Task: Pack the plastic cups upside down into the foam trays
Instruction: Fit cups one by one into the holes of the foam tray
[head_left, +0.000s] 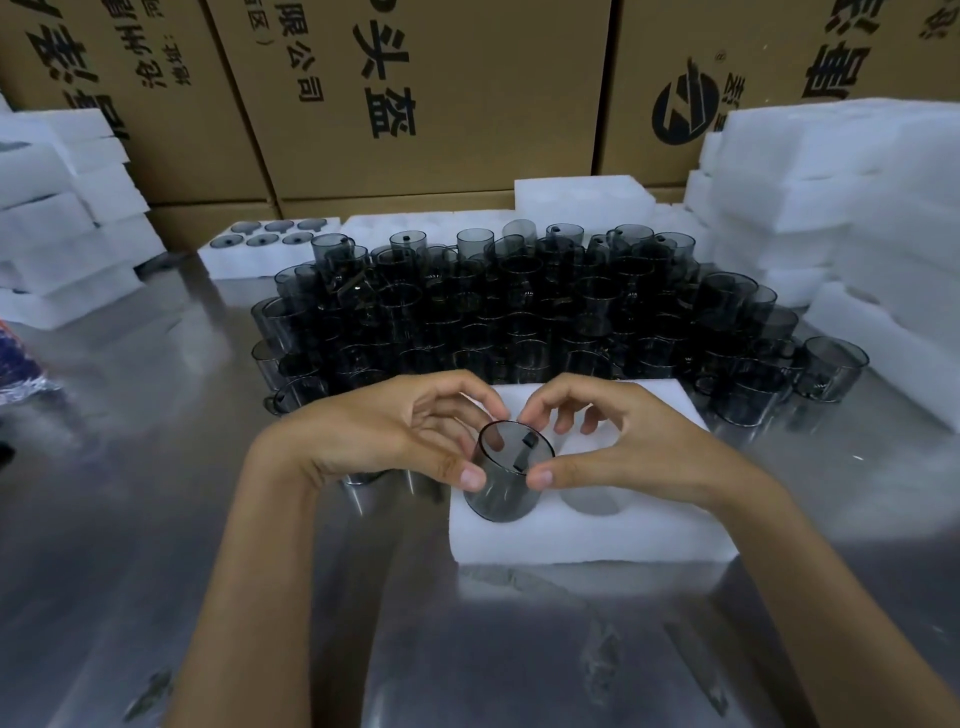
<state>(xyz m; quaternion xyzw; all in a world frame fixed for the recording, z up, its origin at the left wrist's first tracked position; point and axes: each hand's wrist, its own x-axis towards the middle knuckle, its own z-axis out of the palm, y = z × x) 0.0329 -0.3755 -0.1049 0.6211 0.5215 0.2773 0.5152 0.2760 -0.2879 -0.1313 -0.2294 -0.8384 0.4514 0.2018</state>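
smoky cup (506, 470) sits between both hands over the tray's (597, 535) near-left pocket, axis near upright, base up. left hand (410, 436) and right hand (613, 447) pinch its rim by thumb and fingertips; next, press straight down.

Left hand (395, 431) and right hand (618, 441) pinch one smoky cup (506, 478), base up, at the foam tray (597, 535); loose cups (519, 312) crowd the table (156, 519) behind.
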